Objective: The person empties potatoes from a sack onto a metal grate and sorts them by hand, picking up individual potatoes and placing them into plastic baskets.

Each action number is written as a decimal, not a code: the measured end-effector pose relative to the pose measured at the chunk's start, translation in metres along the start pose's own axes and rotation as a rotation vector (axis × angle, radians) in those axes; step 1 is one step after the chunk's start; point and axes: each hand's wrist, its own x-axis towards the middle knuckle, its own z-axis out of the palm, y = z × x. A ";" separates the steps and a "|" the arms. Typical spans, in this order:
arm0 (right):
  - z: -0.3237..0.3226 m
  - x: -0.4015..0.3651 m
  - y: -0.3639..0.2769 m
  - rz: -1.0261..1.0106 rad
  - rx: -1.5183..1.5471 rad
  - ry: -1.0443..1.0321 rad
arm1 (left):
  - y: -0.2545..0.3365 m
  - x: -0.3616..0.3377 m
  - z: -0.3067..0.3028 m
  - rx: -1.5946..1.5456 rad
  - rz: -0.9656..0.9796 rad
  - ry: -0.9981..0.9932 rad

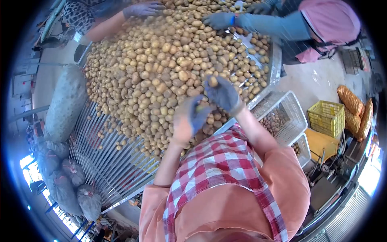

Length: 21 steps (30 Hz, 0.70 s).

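A large heap of potatoes [149, 72] covers the metal sorting table in front of me. My right hand [223, 96], in a dark grey-blue glove, is closed on a small potato [213, 82] at its fingertips, above the near side of the heap. Left of it, my left hand [190, 117], in an orange and blue glove, is curled and partly blurred. Between its thumb and fingers shows a small yellow-green thing [200, 108], too smeared to name. More potatoes lie under and around both hands.
Slatted bars [105, 157] slope at the left, beside full sacks [66, 103]. A white crate [288, 111] with small potatoes stands at my right, near a yellow crate [326, 118] and orange net bags [354, 109]. Across the heap, co-workers' gloved hands [219, 20] touch the potatoes.
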 end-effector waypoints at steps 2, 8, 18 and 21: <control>-0.004 -0.051 0.006 0.013 0.013 0.150 | 0.012 0.007 0.019 0.226 0.372 -0.071; -0.159 -0.199 -0.007 -0.230 0.246 -0.068 | 0.009 -0.017 0.011 0.217 0.286 -0.173; -0.138 -0.202 -0.017 -0.558 -1.692 0.964 | -0.046 -0.069 -0.029 0.389 0.185 -0.041; -0.072 -0.106 0.020 -0.673 -2.129 0.512 | -0.046 -0.071 -0.032 0.419 0.142 0.007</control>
